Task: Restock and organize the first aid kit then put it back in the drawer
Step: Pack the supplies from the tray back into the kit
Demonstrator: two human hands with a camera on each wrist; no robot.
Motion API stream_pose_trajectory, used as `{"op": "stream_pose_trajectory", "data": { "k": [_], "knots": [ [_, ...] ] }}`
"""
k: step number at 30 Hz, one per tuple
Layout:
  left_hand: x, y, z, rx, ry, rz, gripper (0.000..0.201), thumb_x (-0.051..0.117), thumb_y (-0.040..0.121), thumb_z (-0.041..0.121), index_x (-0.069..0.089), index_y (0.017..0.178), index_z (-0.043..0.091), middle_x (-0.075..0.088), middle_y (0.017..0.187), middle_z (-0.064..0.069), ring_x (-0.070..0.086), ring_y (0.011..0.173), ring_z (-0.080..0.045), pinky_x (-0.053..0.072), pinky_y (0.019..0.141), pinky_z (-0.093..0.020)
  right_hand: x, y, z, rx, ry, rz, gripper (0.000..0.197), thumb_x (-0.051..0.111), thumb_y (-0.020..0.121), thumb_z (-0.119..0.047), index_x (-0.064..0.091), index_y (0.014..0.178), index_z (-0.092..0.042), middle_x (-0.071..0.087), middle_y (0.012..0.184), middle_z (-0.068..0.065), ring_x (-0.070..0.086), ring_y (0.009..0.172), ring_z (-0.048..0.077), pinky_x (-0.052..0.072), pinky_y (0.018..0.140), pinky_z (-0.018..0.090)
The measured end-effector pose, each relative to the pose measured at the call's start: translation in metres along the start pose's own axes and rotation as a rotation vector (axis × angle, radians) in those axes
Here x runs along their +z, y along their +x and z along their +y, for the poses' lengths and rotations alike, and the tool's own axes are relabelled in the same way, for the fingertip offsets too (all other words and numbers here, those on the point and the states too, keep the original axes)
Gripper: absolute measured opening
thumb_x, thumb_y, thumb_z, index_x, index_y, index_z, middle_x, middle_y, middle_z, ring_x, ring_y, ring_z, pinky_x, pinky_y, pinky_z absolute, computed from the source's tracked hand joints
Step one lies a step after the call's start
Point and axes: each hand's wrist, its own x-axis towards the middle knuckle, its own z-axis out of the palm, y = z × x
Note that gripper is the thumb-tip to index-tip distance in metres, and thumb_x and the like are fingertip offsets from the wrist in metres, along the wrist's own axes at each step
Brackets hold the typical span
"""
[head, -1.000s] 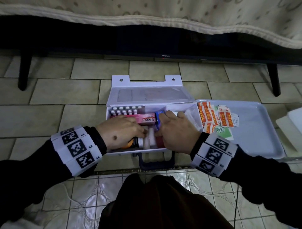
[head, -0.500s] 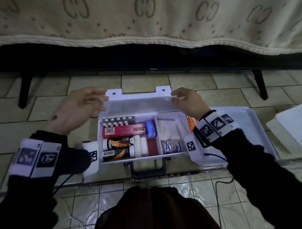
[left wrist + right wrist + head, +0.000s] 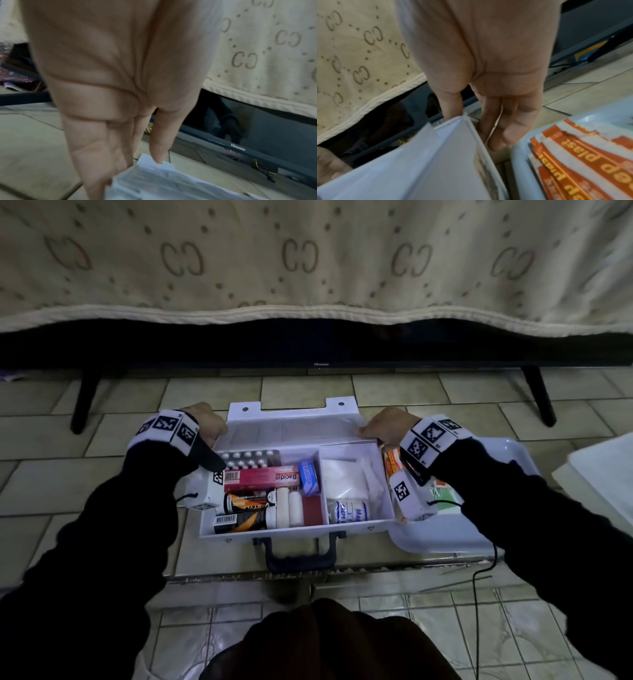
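The white first aid kit [image 3: 298, 530] lies open on the tiled floor with its lid [image 3: 291, 429] folded back. Inside are a blister pack [image 3: 250, 457], a red Bacidin box [image 3: 263, 478], a small blue box [image 3: 309, 477], two orange-black tubes [image 3: 246, 501], white rolls [image 3: 289, 508], gauze [image 3: 342, 477] and a crepe bandage [image 3: 349, 511]. My left hand [image 3: 205, 421] pinches the lid's left edge, thumb on top of the lid [image 3: 163, 184]. My right hand [image 3: 383, 426] pinches the right edge, thumb inside the lid [image 3: 436, 155] and fingers [image 3: 496, 135] behind it.
A pale tray [image 3: 479, 535] touches the kit's right side and holds orange plaster strips [image 3: 573, 155]. Behind the kit a television [image 3: 308, 347] stands on two legs under a patterned cloth [image 3: 308, 258]. A white object [image 3: 603, 474] sits at the far right. A floor step [image 3: 239, 575] runs before the handle.
Both hands left the items inside the kit, rose to the back, and now hold the lid by its two side edges.
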Motion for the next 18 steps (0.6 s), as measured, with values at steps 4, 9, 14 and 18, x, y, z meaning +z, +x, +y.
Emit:
{"op": "stream_pose_trajectory", "data": {
  "k": [4, 9, 14, 18],
  "knots": [
    [-0.005, -0.001, -0.006, -0.005, -0.088, 0.001, 0.031, 0.062, 0.087, 0.018, 0.060, 0.098, -0.010, 0.062, 0.099, -0.027, 0.058, 0.084, -0.032, 0.043, 0.073, -0.035, -0.005, -0.002, -0.001, -0.041, -0.054, 0.053, 0.052, 0.063, 0.086, -0.034, 0.059, 0.116, 0.009, 0.063, 0.099, 0.018, 0.059, 0.089, 0.026, 0.050, 0.088, 0.036],
    [-0.005, -0.014, -0.008, -0.018, -0.300, 0.038, 0.029, 0.055, 0.093, 0.022, 0.055, 0.080, -0.004, 0.061, 0.094, -0.020, 0.059, 0.085, -0.031, 0.048, 0.079, -0.034, -0.013, -0.007, 0.000, -0.088, -0.001, 0.041, 0.031, 0.067, 0.084, -0.028, 0.060, 0.091, 0.001, 0.061, 0.074, 0.009, 0.056, 0.075, 0.022, 0.044, 0.061, 0.027],
    [-0.006, -0.027, -0.006, -0.009, -0.751, 0.078, 0.047, 0.047, 0.096, 0.039, 0.053, 0.119, -0.001, 0.062, 0.111, -0.015, 0.062, 0.095, -0.032, 0.052, 0.076, -0.036, -0.016, -0.012, 0.003, -0.162, 0.236, 0.155, 0.034, 0.059, 0.089, -0.034, 0.055, 0.098, -0.001, 0.061, 0.093, 0.026, 0.056, 0.062, 0.009, 0.045, 0.059, 0.022],
    [-0.019, -0.038, 0.009, 0.058, -0.930, 0.217, 0.034, 0.039, 0.098, 0.040, 0.056, 0.090, 0.012, 0.061, 0.102, -0.011, 0.058, 0.082, -0.025, 0.049, 0.073, -0.032, -0.020, -0.012, -0.003, -0.214, 0.375, 0.250, 0.027, 0.056, 0.090, -0.037, 0.054, 0.095, -0.011, 0.059, 0.084, 0.002, 0.056, 0.067, 0.011, 0.049, 0.064, 0.025]
  ]
}}
